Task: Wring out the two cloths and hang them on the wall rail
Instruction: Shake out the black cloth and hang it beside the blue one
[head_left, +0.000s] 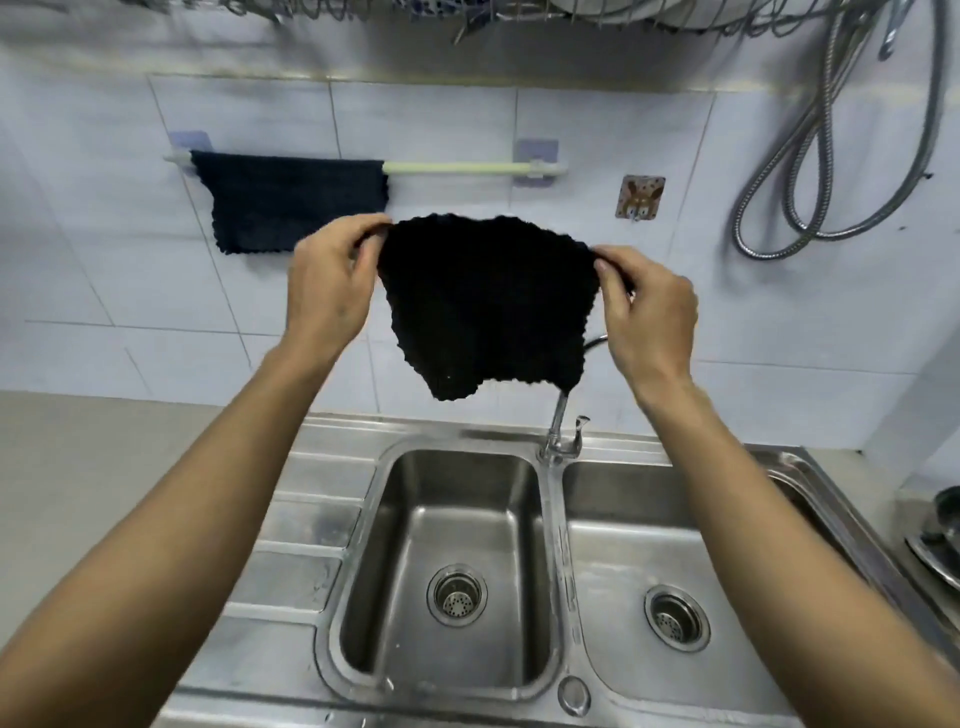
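Observation:
A black cloth (485, 306) hangs spread out in the air above the sink. My left hand (332, 283) pinches its upper left corner and my right hand (647, 317) pinches its upper right corner. A dark blue cloth (293, 200) is draped over the left half of the pale wall rail (462, 168). The rail's right half is bare and sits just above and behind the held cloth. The black cloth hides the upper part of the tap.
A steel double sink (553, 525) lies below, with a tap (558, 431) between its two basins. A small hook plate (640, 197) is stuck to the tiles right of the rail. A metal hose (826, 156) loops at upper right. Dishes (940, 540) sit at the right edge.

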